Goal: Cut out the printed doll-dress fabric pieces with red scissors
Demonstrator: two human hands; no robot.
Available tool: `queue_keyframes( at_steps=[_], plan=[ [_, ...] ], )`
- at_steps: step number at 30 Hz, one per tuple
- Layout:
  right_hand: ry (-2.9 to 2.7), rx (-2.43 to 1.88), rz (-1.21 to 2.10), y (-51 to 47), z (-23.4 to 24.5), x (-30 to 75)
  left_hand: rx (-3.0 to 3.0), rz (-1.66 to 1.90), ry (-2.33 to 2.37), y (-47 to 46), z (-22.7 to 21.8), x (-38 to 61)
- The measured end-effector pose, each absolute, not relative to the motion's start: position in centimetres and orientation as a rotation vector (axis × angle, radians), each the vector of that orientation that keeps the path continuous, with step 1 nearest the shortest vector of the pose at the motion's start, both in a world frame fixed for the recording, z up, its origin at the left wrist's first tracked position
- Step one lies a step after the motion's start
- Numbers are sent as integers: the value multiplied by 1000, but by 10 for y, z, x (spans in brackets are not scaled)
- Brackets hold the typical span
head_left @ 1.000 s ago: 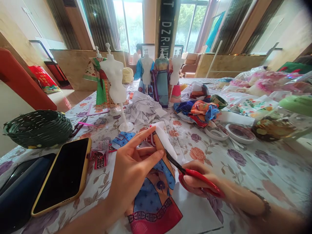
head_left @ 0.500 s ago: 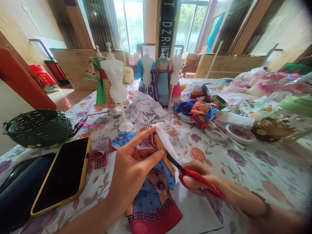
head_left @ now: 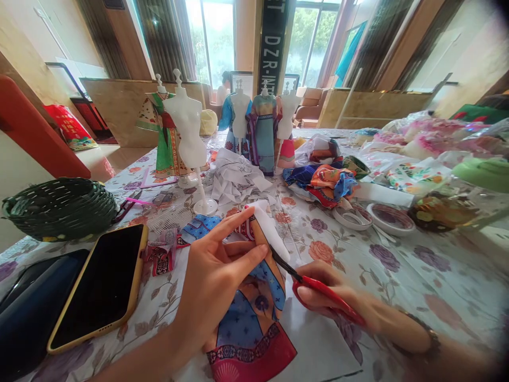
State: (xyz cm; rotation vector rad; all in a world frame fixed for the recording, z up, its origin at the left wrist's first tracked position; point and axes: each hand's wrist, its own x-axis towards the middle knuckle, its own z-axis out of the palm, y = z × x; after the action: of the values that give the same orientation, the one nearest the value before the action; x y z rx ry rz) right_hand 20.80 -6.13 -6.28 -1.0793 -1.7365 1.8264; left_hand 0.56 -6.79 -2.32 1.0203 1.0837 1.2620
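Observation:
My left hand (head_left: 210, 281) pinches a printed piece of patterned cloth or paper (head_left: 250, 318), blue, orange and red with a white edge, held up over the floral tablecloth (head_left: 397, 270). My right hand (head_left: 334, 297) grips red-handled scissors (head_left: 314, 289); their dark blades reach the piece's right edge just below my left thumb. A bracelet sits on my right wrist.
A yellow-cased phone (head_left: 99, 286) and a dark case (head_left: 27, 307) lie at the left, beside a green woven basket (head_left: 59, 207). White mini mannequins (head_left: 189, 132), some dressed, stand at the back. Fabric scraps (head_left: 326, 183), small dishes (head_left: 392, 217) and bagged items fill the right.

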Motion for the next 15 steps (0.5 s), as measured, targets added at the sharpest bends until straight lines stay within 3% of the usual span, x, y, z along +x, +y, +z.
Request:
queue_keyframes(
  at_steps=[15],
  plan=[
    [-1707, -1009, 1875, -61, -69, 209, 1020, 1221, 1094, -69, -23, 5]
  ],
)
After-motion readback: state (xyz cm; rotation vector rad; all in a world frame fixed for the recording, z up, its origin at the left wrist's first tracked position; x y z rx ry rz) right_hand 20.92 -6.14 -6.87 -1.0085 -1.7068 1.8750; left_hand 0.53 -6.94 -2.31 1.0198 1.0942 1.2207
